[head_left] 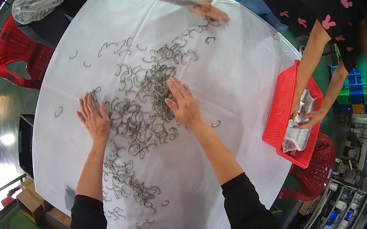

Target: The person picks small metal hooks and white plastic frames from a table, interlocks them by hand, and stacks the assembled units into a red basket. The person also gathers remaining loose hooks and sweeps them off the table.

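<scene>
Many bent metal wire hooks (pixel 130 120) lie scattered in a loose band over a white-covered table (pixel 231 95), densest in a heap near the middle. My left hand (pixel 94 118) is flat, palm down with fingers spread, at the left edge of the hooks; a hook shows by its fingertips. At the right side of the dense heap rests my right hand (pixel 184 105), fingers stretched out and thumb apart, its fingertips over the hooks. Neither hand grips anything. A few single hooks lie apart, one of them right of my right wrist.
Across the table a co-worker's hand (pixel 211 11) reaches to the far end of the hooks. Another person at the right handles white ribbed pieces (pixel 299 135) in a red perforated basket (pixel 277 104). Red plastic chairs (pixel 27 55) stand by the table, and a cardboard box (pixel 31 204) is at lower left.
</scene>
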`<move>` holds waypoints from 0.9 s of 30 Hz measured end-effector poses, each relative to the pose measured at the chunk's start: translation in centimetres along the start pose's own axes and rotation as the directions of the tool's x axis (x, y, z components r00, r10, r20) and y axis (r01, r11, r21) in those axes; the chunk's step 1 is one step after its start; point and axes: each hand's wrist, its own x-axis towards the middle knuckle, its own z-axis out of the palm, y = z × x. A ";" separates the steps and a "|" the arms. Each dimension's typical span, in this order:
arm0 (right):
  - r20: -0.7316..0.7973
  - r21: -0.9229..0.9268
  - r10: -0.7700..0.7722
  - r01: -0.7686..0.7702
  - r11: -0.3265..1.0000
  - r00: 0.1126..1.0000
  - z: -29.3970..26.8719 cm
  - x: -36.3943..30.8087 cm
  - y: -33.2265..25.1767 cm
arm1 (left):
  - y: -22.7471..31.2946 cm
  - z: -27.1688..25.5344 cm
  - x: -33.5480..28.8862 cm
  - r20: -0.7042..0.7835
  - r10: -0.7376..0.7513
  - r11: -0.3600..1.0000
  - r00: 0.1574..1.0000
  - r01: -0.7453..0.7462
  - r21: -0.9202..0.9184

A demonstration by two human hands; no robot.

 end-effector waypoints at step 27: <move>0.317 0.114 -0.391 0.375 0.920 0.864 5.6 13.3 -0.8 | 0.2 -1.0 -0.5 -0.002 -0.009 0.993 1.000 0.009 -0.116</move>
